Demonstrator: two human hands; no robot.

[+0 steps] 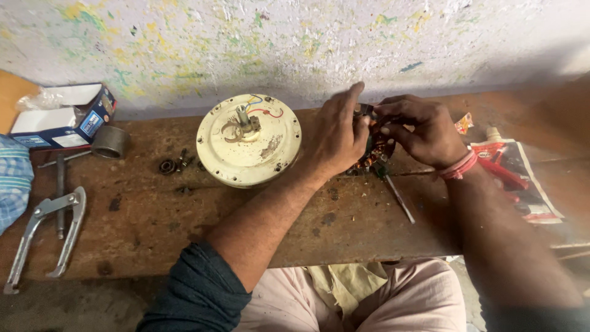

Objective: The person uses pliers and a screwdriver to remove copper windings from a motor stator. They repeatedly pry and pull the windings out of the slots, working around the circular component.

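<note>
Rust-stained workbench (184, 227) carries a cream fan motor cover (248, 140) at nine o'clock of the copper-wound stator (376, 152), which left hand (335, 136) and right hand (424, 130) clasp with curled fingers, where a slip could likely nick its windings.

Both hands largely hide the copper-wound motor stator (376, 150), apparently held between them, and the blue checked cloth (13, 184) is cut off at the left edge.
</note>
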